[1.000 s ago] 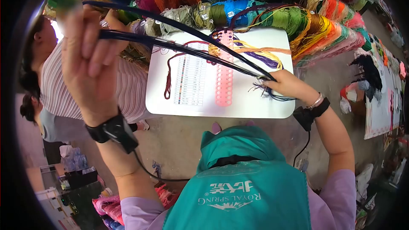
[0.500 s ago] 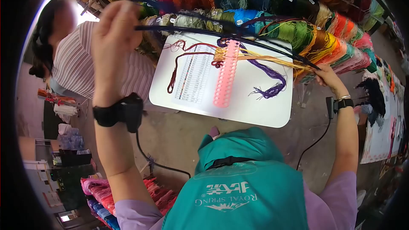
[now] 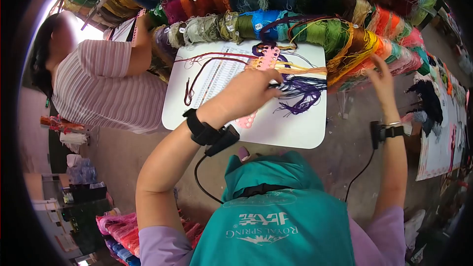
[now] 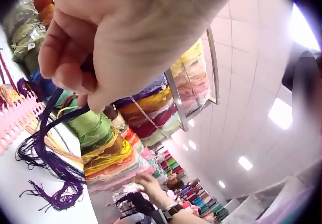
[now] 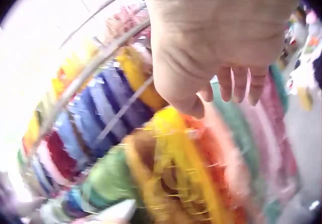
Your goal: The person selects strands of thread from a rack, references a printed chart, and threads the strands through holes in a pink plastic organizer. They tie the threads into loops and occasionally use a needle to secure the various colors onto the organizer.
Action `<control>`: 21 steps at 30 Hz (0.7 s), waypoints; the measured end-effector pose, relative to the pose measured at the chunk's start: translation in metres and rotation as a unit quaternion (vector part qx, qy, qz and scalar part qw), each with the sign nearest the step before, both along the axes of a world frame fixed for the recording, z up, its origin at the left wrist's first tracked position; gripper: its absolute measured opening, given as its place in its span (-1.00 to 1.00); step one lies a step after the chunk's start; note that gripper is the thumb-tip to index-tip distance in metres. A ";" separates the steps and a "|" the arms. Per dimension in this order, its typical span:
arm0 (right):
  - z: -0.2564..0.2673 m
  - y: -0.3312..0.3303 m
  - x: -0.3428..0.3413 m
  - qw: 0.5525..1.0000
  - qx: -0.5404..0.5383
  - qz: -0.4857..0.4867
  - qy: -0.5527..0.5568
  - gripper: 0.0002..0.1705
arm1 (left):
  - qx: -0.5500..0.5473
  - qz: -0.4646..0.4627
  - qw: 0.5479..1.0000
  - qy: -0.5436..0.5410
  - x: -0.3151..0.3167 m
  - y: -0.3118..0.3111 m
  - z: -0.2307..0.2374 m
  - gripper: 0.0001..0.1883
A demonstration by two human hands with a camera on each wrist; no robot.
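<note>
A moment ago both hands had the long dark thread [image 4: 48, 111] pulled tight. Now the right hand [image 3: 382, 84] has let go: its fingers are loose and hold nothing, near the yellow thread [image 3: 363, 49]. The left hand [image 3: 246, 91] has come down over the pink strip [image 3: 270, 59] (the one full of holes), pinching the dark thread above the white board [image 3: 290, 135], so the pulling part looks over
</note>
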State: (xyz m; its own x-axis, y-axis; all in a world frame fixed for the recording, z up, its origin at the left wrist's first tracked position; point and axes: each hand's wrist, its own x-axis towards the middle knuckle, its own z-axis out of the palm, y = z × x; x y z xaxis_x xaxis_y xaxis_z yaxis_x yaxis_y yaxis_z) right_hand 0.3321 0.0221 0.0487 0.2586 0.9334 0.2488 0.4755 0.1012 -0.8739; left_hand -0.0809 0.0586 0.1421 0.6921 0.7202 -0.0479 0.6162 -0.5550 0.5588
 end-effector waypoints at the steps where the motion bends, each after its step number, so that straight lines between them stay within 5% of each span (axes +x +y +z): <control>1: 0.027 0.003 -0.055 0.990 0.038 0.113 0.074 -0.19 | -0.038 -0.036 0.998 -0.038 0.009 -0.005 -0.004 -0.71; 4: 0.054 0.003 -0.166 0.929 0.090 0.325 0.155 0.05 | -0.214 -0.066 0.971 -0.079 0.029 -0.023 0.011 -0.68; 9: 0.047 0.001 -0.236 0.807 -0.178 0.425 0.368 0.06 | -0.399 -0.038 0.893 -0.205 -0.008 -0.010 -0.012 -0.76; 12: 0.011 0.013 -0.261 0.884 -0.075 0.399 0.229 0.04 | -0.505 0.077 0.822 -0.253 -0.039 0.002 -0.029 -0.77; 13: 0.012 0.013 -0.268 0.881 -0.118 0.391 0.240 -0.02 | -0.522 0.178 0.752 -0.360 -0.042 0.000 -0.040 -0.76; 16: -0.009 0.013 -0.287 0.922 -0.154 0.302 0.187 -0.11 | -0.529 0.248 0.717 -0.379 -0.067 0.013 -0.075 -0.75; 17: -0.018 0.014 -0.297 0.939 -0.113 0.279 0.168 -0.25 | -0.532 0.235 0.714 -0.390 -0.071 0.015 -0.088 -0.74; 20: -0.011 0.013 -0.306 0.963 -0.184 0.194 0.018 -0.35 | -0.409 0.255 0.800 -0.359 -0.069 0.014 -0.109 -0.75; 21: -0.019 0.013 -0.311 0.976 -0.142 0.164 0.021 -0.52 | -0.346 0.249 0.842 -0.332 -0.069 0.016 -0.115 -0.75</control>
